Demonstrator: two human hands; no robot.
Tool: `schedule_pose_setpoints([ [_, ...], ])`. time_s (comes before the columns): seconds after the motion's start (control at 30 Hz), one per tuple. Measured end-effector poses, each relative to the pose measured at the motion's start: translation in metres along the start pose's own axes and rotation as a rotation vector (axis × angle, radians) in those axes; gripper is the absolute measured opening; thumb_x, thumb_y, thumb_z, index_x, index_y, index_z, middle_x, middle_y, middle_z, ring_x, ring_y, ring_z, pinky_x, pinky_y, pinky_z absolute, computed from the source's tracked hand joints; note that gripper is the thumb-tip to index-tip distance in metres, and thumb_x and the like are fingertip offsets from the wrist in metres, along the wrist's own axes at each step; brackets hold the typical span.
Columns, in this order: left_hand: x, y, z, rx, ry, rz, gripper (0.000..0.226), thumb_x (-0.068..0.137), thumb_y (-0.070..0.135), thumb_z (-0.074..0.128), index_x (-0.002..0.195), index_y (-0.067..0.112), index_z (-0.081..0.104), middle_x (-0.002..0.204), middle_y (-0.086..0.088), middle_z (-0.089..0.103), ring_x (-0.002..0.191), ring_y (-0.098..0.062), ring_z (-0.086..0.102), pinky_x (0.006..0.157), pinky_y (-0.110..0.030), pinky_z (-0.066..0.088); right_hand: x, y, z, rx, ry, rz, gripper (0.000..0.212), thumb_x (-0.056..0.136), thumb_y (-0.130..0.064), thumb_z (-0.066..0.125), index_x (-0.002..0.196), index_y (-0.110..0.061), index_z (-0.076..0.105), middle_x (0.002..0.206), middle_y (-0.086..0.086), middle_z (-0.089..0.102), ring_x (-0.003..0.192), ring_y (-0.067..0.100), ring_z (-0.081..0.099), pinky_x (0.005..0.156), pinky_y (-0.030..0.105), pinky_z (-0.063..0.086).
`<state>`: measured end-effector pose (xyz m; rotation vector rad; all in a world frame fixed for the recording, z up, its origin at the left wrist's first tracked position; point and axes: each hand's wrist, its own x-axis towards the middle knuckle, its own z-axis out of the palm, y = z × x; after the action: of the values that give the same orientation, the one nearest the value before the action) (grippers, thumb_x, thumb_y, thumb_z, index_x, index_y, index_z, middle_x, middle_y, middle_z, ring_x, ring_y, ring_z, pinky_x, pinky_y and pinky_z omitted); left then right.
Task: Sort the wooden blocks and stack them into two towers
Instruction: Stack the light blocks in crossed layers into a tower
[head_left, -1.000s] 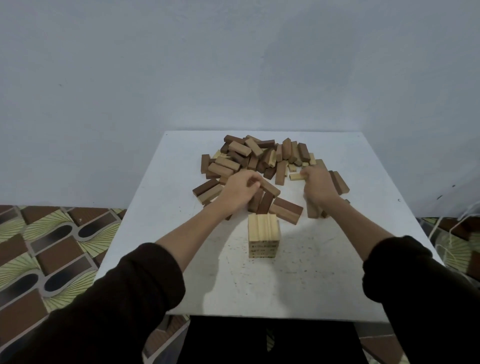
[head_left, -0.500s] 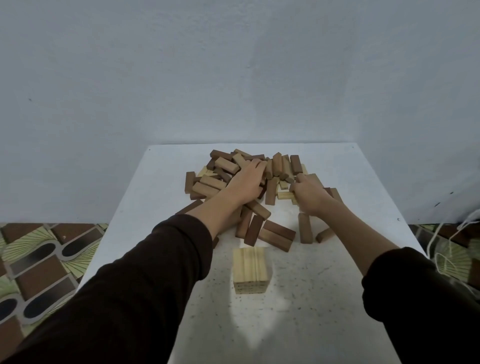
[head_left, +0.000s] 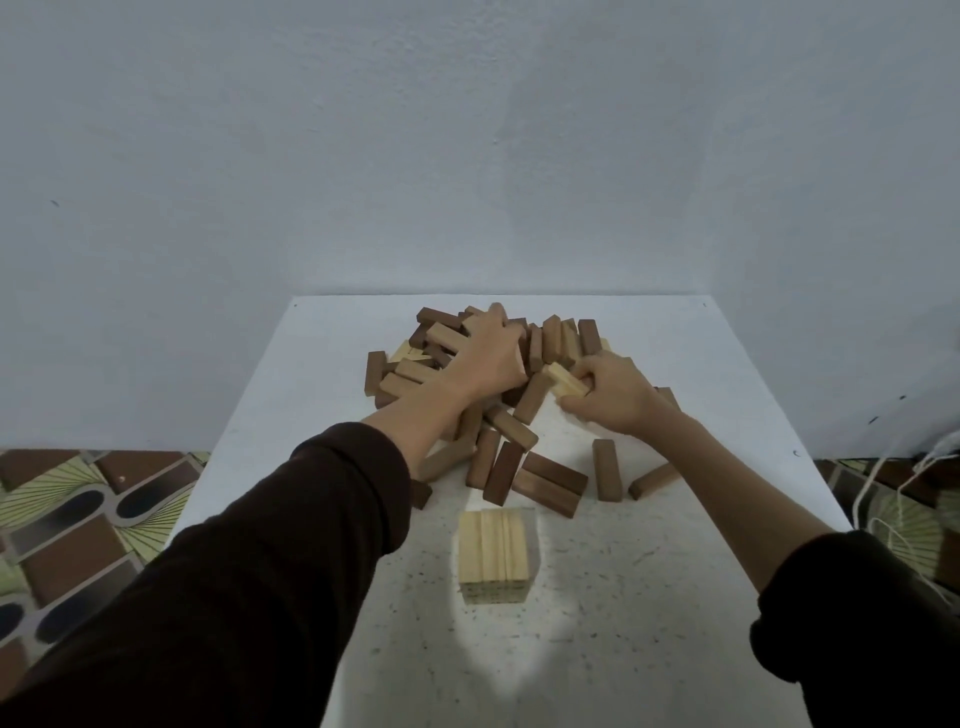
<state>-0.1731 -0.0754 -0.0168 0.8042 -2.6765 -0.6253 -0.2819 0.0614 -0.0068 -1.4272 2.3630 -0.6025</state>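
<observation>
A heap of brown and pale wooden blocks (head_left: 561, 340) lies at the far middle of the white table (head_left: 649, 597). A short tower of pale blocks (head_left: 493, 556) stands nearer to me. My left hand (head_left: 491, 356) reaches deep into the heap, palm down on the blocks; its fingertips are hidden among them. My right hand (head_left: 610, 392) is at the heap's right side and pinches a pale block (head_left: 566, 382) lifted slightly off the pile. Several dark blocks (head_left: 550, 480) lie loose between the heap and the tower.
The table's back edge meets a plain grey-blue wall. Patterned floor tiles (head_left: 78, 514) show on the left. White cords (head_left: 924, 483) hang beyond the table's right edge. A dark block (head_left: 607, 470) and a tan one (head_left: 654, 480) lie under my right forearm.
My left hand has reached farther back into the heap. My right hand has picked a pale block out of the pile. The view has shifted so the table sits lower and closer.
</observation>
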Motion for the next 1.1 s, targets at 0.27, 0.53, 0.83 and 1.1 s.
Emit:
schedule_pose_setpoints([
  [0.27,-0.065,0.004,-0.025,-0.518,0.082,-0.087,0.052,0.070,0.007,0.078,0.117,0.016,0.057,0.113,-0.003,0.040,0.100,-0.015,0.049,0.084,-0.015,0.045,-0.019,-0.053,-0.003,0.731,-0.005,0.136,0.025,0.086,-0.010,0.064,0.090,0.015,0.062,0.074,0.013,0.053,0.053,0.008,0.058,0.053,0.017,0.053],
  [0.53,-0.154,-0.015,-0.054,-0.619,0.313,-0.070,0.074,0.063,0.015,0.086,0.129,0.013,0.052,0.116,-0.005,0.047,0.095,-0.008,0.053,0.075,-0.011,0.045,-0.038,-0.132,0.027,0.628,0.001,0.067,0.031,0.076,-0.018,0.072,0.071,0.011,0.064,0.068,0.000,0.062,0.068,0.008,0.055,0.063,0.024,0.052],
  [0.83,-0.251,-0.073,-0.045,-0.549,0.341,-0.167,0.060,0.064,0.002,0.084,0.115,0.018,0.058,0.103,0.005,0.048,0.085,-0.012,0.059,0.074,-0.020,0.052,-0.085,-0.192,0.122,0.323,-0.020,0.062,0.021,0.084,-0.020,0.061,0.086,0.001,0.060,0.075,0.005,0.056,0.066,0.016,0.053,0.051,0.018,0.041],
  [1.1,-0.279,-0.099,-0.028,-0.168,0.169,-0.224,0.058,0.070,0.031,0.082,0.122,0.018,0.060,0.108,0.002,0.049,0.101,-0.010,0.036,0.081,-0.015,0.025,-0.107,-0.179,0.165,-0.007,-0.009,0.015,0.036,0.094,-0.034,0.049,0.111,-0.003,0.056,0.116,0.013,0.050,0.113,0.029,0.048,0.081,0.035,0.044],
])
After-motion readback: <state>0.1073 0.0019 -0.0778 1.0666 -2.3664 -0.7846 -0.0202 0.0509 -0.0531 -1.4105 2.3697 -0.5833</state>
